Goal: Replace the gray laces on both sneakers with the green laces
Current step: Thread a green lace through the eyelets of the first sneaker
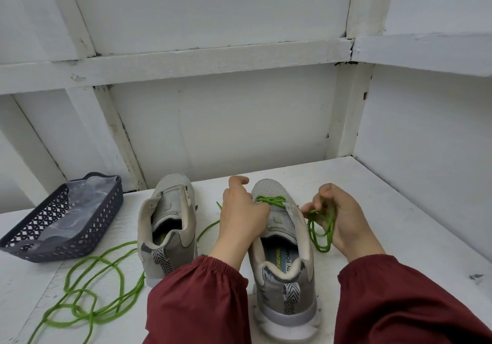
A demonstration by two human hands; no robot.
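Observation:
Two grey sneakers stand heels toward me on the white table. The left sneaker [167, 226] has no lace in it. On the right sneaker [283, 240], a green lace [270, 200] crosses the lowest eyelets near the toe. My left hand [241, 216] rests on that shoe's left side by the eyelets; what its fingers pinch is hidden. My right hand [338, 216] grips a looped bundle of this lace [323, 230] beside the shoe's right edge. A second green lace [98, 290] lies loose in coils at the front left.
A dark latticed plastic basket [87, 233] with a clear plastic bag inside sits at the table's left. White panelled walls close off the back and the right side. Dark red sleeves [399, 303] cover both forearms.

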